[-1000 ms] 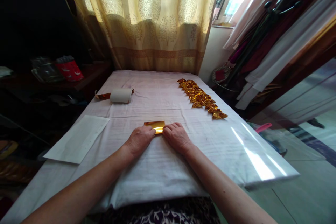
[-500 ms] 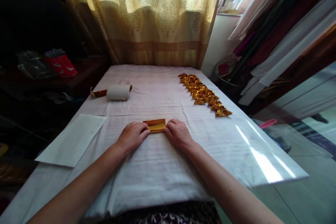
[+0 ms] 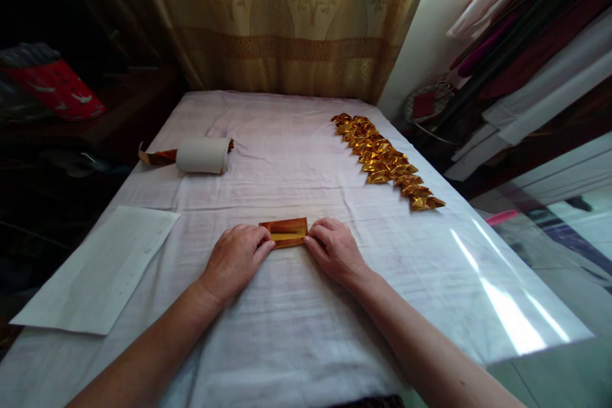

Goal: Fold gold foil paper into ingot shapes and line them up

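Observation:
A small sheet of gold foil paper [image 3: 289, 232], with its long edges folded inward, lies in front of me near the middle of the table. My left hand [image 3: 238, 254] pinches its left end between thumb and fingers. At the opposite end, my right hand [image 3: 336, 248] has its thumb and fingertips closed on the right edge. Folded gold foil pieces [image 3: 382, 154] sit in an overlapping row at the far right.
White cloth covers the table [image 3: 268, 185]. A white roll [image 3: 201, 155] with brown-gold foil sticking out rests at the back left, and a white paper sheet [image 3: 102, 268] lies nearer on the left. Behind hangs a curtain [image 3: 282, 25]. Clothes [image 3: 535, 95] hang at the right.
My view has tilted down and come closer to the table. Both hands stay at the two ends of the foil paper, the right one slightly farther out.

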### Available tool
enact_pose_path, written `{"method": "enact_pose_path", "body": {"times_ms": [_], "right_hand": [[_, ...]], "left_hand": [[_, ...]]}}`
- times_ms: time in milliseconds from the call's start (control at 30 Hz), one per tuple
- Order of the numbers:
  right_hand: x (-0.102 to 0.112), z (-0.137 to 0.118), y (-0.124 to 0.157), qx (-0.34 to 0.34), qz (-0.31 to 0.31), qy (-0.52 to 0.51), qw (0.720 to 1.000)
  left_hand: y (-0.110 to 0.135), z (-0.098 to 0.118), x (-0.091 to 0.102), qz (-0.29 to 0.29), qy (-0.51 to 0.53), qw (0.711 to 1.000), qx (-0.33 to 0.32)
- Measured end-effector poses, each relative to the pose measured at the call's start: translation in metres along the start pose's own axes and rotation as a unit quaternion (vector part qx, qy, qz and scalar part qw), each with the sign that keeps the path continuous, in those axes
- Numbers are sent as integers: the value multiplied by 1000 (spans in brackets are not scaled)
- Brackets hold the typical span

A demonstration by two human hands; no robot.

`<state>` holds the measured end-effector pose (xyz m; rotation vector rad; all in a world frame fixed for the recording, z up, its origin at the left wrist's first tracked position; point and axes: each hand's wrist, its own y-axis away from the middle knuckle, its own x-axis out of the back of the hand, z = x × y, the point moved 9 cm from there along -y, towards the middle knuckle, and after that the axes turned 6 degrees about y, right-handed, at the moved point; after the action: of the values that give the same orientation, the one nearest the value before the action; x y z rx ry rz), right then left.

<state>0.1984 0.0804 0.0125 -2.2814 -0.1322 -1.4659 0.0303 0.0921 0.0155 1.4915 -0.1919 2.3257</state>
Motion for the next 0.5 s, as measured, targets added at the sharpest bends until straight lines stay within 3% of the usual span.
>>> {"method": "enact_pose_path", "body": {"times_ms": [200, 500], "right_hand": [[1, 1, -3, -37, 1, 17, 999], [2, 2, 0, -57, 23, 22, 998]], "left_hand": [[4, -6, -1, 28, 26, 999, -27], [7, -6, 0, 57, 4, 998, -6]]}}
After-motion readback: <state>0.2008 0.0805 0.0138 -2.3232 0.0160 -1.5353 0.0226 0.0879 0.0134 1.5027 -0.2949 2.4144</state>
